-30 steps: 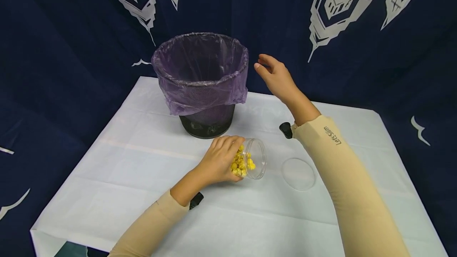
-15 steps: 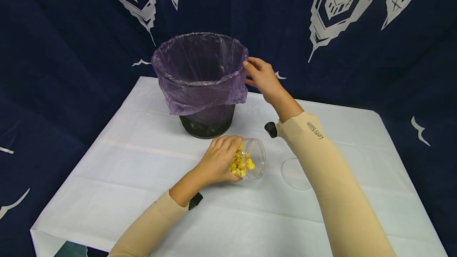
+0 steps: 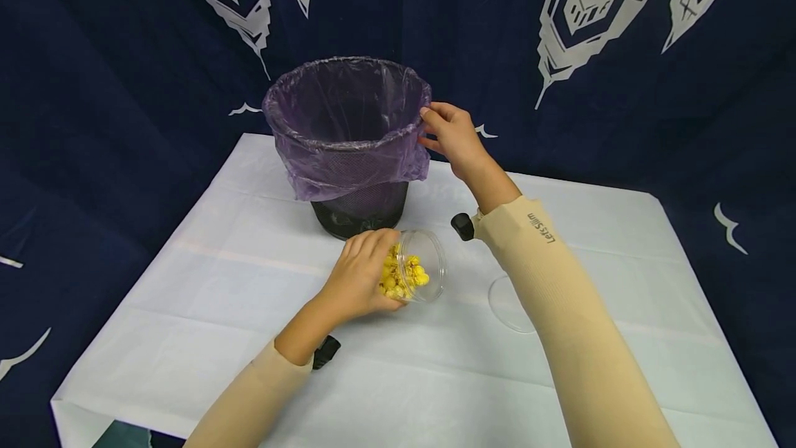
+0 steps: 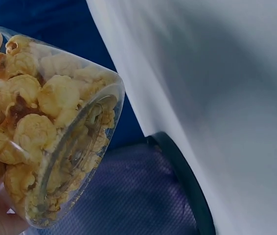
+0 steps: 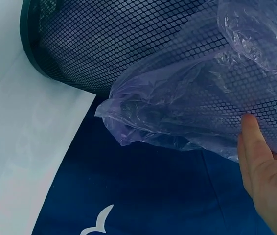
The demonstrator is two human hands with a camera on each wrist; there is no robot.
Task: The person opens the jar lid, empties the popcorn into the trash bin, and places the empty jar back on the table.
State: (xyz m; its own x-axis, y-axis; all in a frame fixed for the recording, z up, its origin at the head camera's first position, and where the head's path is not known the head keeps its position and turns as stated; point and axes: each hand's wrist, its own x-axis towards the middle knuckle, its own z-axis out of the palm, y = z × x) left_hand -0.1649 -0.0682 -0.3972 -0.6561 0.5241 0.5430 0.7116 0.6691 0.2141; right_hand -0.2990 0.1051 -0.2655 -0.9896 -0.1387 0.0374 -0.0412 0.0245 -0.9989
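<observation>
My left hand (image 3: 357, 275) grips a clear plastic jar (image 3: 430, 265) from its base side. The jar lies tilted on its side with its uncovered mouth to the right. Yellow popcorn (image 3: 404, 275) fills its lower part, and the left wrist view shows the popcorn (image 4: 31, 103) through the wall. Behind the jar stands a black mesh wastebasket (image 3: 361, 213) lined with a purple plastic bag (image 3: 348, 164). My right hand (image 3: 457, 137) is at the right of its rim, fingertips touching the bag. In the right wrist view, its fingers (image 5: 254, 147) lie nearly straight along the bag's outer side.
A clear round lid (image 3: 497, 316) lies on the white-covered table (image 3: 186, 310), partly hidden by my right forearm. A dark blue curtain (image 3: 472, 33) with white prints hangs directly behind the table. The table's front left corner shows at lower left.
My right hand has moved left from beside the wastebasket to its rim. My left hand has shifted the jar of popcorn left and slightly towards the wastebasket.
</observation>
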